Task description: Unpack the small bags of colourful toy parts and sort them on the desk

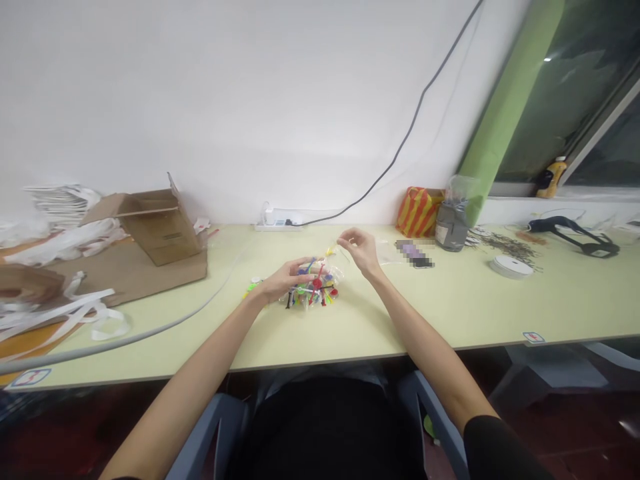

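A bunch of small colourful plastic pieces [315, 288], in red, blue, green, black and white with some clear plastic among them, is at the middle of the table. My left hand [281, 280] is curled round its left and upper side, fingers closed on it. Just above and to the right, my right hand [361, 249] is raised with thumb and fingertips pinched together. By those fingertips shows a small yellow piece [330, 251]; whether they grip it or a thin strand is too small to tell. A few green and yellow pieces [251, 287] lie behind my left wrist.
On the left stand a cardboard box [163, 233] and white ribbons [65, 313]; a grey cable [165, 327] crosses the table. At right are a phone [415, 255], a striped bag [417, 212], a grey container [451, 227], a white roll [511, 267] and a black strap [575, 233].
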Demonstrator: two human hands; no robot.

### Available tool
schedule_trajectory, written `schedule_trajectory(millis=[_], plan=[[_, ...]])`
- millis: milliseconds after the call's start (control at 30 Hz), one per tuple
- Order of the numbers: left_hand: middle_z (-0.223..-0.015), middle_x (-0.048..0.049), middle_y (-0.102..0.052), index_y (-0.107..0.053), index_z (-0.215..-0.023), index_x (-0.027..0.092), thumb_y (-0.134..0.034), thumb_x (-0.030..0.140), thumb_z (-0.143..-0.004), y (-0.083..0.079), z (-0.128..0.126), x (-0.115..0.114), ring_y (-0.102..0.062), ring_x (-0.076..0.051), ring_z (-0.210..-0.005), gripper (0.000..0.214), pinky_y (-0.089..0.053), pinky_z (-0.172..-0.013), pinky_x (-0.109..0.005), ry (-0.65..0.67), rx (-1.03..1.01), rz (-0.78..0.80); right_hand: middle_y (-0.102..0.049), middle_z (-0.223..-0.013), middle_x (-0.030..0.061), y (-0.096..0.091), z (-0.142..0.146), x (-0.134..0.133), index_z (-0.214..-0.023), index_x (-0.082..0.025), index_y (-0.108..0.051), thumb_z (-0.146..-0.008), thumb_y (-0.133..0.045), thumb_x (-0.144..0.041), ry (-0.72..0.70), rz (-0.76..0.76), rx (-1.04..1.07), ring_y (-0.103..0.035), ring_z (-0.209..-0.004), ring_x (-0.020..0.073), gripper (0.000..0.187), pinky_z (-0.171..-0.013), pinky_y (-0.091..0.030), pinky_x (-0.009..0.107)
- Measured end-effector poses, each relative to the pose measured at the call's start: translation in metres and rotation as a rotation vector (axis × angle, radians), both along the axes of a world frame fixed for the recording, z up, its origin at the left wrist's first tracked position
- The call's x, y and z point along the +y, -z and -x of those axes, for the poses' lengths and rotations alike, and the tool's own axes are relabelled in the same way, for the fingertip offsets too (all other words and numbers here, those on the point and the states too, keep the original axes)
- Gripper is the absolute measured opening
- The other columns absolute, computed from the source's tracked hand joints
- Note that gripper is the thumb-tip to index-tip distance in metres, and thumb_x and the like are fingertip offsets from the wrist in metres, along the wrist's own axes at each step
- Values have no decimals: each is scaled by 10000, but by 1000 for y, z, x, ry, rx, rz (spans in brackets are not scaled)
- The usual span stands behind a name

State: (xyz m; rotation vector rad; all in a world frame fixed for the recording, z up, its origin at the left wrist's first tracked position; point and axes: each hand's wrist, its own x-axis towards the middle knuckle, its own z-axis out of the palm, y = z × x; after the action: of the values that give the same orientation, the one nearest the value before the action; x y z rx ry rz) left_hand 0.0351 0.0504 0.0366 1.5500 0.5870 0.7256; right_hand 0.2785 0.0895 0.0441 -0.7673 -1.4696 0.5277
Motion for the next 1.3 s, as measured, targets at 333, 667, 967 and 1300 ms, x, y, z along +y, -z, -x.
schedule_trajectory(millis=[333, 667, 967, 1300], plan=[[-1351, -158, -626, -537, -1412, 189, -781, 353, -790, -2, -1, 1, -635, -305, -1178, 688, -497, -958, -375, -8, -10, -29, -735, -763, 59, 0, -2, -5, -751, -187, -732, -701, -816, -492, -332, 150, -164, -660, -739, 205, 321, -718, -484, 329], [-1260, -166, -678, -510, -1435, 188, -760, 363, -816, 4, 1, 4, -659, -309, -1134, 690, -483, -956, -404, 4, -3, 9, -730, -745, 61, -2, 1, -8, -828, -188, -706, -725, -798, -535, -390, 185, -32, -673, -707, 206, 374, -702, -481, 326], [-1225, -177, -691, -568, -1384, 141, -764, 360, -819, 5, 1, 5, -641, -325, -1162, 636, -483, -980, -421, -20, -20, 9, -698, -1038, 87, -3, 3, -10, -867, -218, -756, -895, -566, -633, -242, 34, -171, -627, -1030, 235, 457, -869, -463, 350], [-979, -83, -731, -516, -1411, 238, -678, 400, -883, 12, 6, 11, -711, -207, -745, 576, -561, -589, -284, -106, -165, 174, -671, -1011, 70, 0, 3, -5, -821, -211, -671, -774, -722, -588, -227, 98, -117, -604, -950, 209, 383, -814, -479, 320]])
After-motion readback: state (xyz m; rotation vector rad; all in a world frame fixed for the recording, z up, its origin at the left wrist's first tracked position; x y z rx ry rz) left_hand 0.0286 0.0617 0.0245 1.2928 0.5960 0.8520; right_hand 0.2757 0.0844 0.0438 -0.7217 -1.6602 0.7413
